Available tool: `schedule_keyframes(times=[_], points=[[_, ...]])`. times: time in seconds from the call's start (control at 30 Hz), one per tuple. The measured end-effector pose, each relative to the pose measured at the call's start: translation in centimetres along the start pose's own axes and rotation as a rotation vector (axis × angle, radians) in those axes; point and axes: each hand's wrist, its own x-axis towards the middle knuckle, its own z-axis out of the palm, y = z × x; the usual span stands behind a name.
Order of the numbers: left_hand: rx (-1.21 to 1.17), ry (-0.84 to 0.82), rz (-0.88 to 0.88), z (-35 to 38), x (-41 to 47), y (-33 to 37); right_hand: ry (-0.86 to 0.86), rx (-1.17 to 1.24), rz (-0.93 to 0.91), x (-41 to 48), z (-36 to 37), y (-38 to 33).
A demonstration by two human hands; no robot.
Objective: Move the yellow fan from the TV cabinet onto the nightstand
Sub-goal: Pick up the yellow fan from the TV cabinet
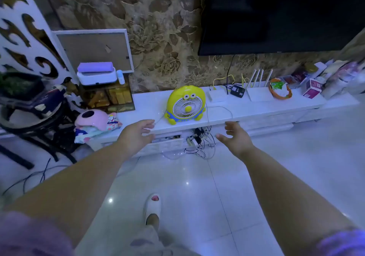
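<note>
Both arms are reaching out, left hand (138,132) and right hand (235,135) open and empty, flanking the fan (185,104) on the cabinet (256,109).

glossy plastic fan (185,105) on glossy white cabinet (256,109).

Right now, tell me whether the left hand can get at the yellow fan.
Probably yes. The left hand is open and empty, short of the yellow fan, with bare cabinet top between. Only a thin white cord trails from the fan.
</note>
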Motion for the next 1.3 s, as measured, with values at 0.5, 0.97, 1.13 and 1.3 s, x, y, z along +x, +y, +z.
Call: schedule_keyframes(times=[0.5,0.97,1.13,1.3], points=[[0.095,-0.109,-0.061,-1.5,17.8,-1.5,0.047,0.038,0.088,14.3,2.2,-3.4],[0.087,-0.004,-0.229,4.3,28.1,0.0,-0.167,-0.077,0.013,32.5,-1.0,-3.1],[0.001,0.073,-0.351,6.4,30.3,-0.2,-0.292,-0.145,-0.003,37.9,-0.6,-1.8],[-0.003,0.078,-0.429,7.8,31.9,-1.4,-0.384,-0.184,-0.011,41.2,0.9,-0.1]])
